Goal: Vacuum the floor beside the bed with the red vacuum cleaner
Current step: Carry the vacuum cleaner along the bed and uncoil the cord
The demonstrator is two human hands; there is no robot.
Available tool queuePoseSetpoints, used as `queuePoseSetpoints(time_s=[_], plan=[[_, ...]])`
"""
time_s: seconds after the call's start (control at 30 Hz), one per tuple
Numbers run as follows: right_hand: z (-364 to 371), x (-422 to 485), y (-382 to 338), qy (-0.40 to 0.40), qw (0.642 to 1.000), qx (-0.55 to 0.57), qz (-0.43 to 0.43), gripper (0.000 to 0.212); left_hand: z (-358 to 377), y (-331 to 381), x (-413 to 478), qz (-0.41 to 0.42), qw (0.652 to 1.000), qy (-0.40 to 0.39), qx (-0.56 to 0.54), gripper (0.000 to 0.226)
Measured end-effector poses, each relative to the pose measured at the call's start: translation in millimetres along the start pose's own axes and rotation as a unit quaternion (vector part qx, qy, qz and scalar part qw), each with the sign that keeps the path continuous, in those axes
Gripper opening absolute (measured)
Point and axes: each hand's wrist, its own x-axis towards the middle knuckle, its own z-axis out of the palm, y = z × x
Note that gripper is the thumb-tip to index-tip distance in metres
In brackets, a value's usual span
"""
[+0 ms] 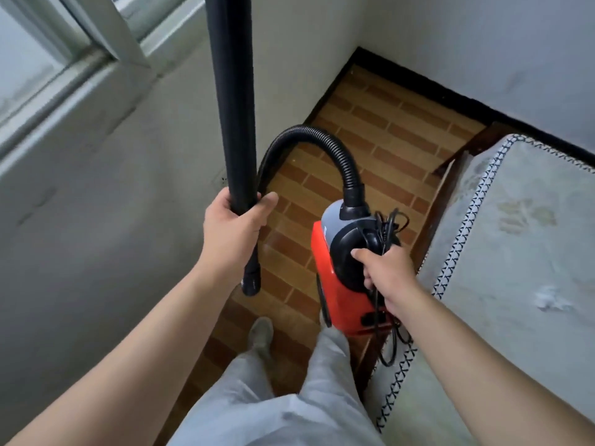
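Red plastic with black and grey trim forms the canister vacuum cleaner (349, 312), carried above the narrow strip of brown brick-patterned floor (386, 130), just beside the near edge of the bed (515, 236) with its pale mattress and patterned trim. The right hand (384, 272) curls its fingers round the black handle on top of the canister and pinches a loop of thin black power cord (391, 346) against it. The left hand (236, 220) wraps fingers and thumb round the lower end of a long black rigid tube (233, 107), held upright near the grey wall (112, 204). A black ribbed hose (309, 133) arches from the canister's front and drops behind the left hand, its end hanging free. Grey trousers (322, 397) and one shoe (261, 333) stand on the floor below.
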Motion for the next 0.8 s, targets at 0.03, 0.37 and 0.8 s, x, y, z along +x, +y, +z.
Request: queuePoseSetpoints(time_s=[0.03,0.37,0.8], plan=[[5.5,2.2,11.4,0.014,1.000,0.020,0.013,0.008,-1.3,-9.9,6.6,-0.012,1.000,0.002,0.002,0.030],[56.9,31.2,133.0,0.098,0.972,0.155,0.143,0.018,-2.5,-130.8,32.6,-0.121,0.992,0.006,0.040,0.021],[146.6,129.0,294.2,0.073,0.955,0.186,0.221,0.017,2.8,-325.6,76.1,-0.189,0.976,-0.014,0.109,0.006]])
